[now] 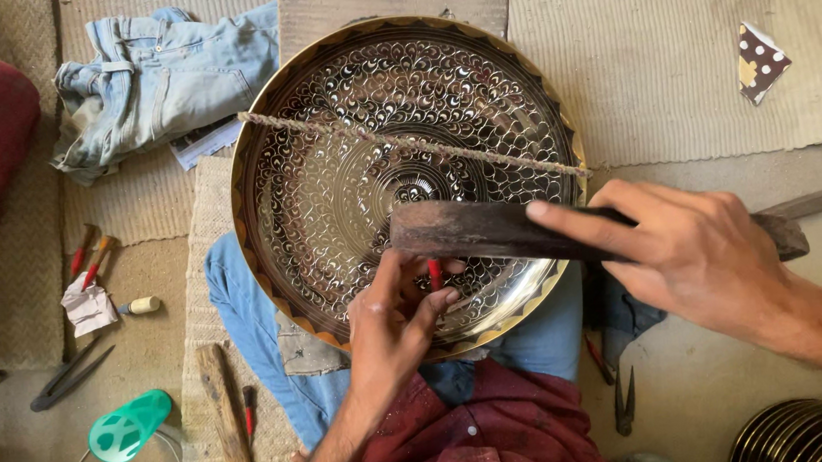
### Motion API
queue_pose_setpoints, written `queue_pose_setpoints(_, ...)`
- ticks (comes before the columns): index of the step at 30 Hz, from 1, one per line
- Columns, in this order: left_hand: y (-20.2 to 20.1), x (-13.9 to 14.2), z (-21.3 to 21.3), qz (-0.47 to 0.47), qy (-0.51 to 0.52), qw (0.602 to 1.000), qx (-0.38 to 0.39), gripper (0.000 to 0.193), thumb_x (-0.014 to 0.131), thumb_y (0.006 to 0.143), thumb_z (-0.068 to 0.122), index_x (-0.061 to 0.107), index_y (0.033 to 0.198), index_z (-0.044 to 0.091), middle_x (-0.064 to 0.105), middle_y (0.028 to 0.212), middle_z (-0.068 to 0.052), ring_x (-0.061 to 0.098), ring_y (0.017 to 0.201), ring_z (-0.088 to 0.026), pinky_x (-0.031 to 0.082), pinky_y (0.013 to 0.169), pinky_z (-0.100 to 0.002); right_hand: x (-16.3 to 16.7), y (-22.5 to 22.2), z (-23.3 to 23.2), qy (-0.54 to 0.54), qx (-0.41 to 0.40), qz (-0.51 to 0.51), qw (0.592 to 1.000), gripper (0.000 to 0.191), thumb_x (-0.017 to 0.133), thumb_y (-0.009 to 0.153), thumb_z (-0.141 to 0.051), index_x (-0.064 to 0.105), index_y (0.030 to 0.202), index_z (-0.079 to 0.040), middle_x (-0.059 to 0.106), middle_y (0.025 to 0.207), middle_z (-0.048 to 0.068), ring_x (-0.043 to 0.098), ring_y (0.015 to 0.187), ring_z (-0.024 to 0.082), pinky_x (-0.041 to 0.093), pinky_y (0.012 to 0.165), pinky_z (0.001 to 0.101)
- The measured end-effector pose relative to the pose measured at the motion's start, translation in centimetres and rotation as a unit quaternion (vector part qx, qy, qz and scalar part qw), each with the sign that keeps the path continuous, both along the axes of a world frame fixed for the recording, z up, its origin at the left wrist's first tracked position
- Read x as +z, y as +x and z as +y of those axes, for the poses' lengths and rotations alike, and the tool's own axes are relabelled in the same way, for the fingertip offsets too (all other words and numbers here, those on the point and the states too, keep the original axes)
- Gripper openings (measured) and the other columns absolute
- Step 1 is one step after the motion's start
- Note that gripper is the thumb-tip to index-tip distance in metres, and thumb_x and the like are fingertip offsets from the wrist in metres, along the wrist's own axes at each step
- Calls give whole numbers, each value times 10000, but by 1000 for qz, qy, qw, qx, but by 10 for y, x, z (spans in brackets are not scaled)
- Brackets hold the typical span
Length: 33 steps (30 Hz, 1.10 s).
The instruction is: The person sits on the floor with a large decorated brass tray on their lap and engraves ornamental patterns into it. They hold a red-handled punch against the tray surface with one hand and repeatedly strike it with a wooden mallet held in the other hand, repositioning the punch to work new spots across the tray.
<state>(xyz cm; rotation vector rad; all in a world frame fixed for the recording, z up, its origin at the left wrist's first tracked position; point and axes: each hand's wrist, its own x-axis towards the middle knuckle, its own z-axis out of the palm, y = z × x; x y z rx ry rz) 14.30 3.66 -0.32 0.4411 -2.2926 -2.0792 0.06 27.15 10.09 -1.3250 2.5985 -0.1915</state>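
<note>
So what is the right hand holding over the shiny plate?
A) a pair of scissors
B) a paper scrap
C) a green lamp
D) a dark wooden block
D: the right hand grips a dark wooden block across the plate, above the red-handled tool in the left hand.
</note>
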Motion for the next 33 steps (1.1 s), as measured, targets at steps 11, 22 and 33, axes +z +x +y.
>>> queue_pose_setpoints(11,1,-1,1,24,-23,999,13,458,764,864,-8,553,1270,25,811,1108,-44,804,861,-119,626,663,-233,12,0,-8,147,-114,-91,978,889,709,834,-189,313,1579,-466,745,1160,-22,764,892,179,621,796,335)
queue_pose_setpoints(22,-1,-3,1,-23,-37,999,-8,470,769,854,29,573,1279,63,820,1097,-17,813,766,-137,621,597,-260,7,-5,-4,271,-100,-83,954,928,663,842,-128,238,1571,-514,663,973,-35,671,770,144,631,736,292)
queue_pose_setpoints(33,-2,3,-1,3,-2,1000,-15,447,724,882,-16,543,1286,37,808,1125,-44,810,935,-139,652,729,-252,13,-4,-8,149,-152,-128,969,1039,663,710,-35,284,1561,-494,692,894,10,710,701,202,610,688,396)
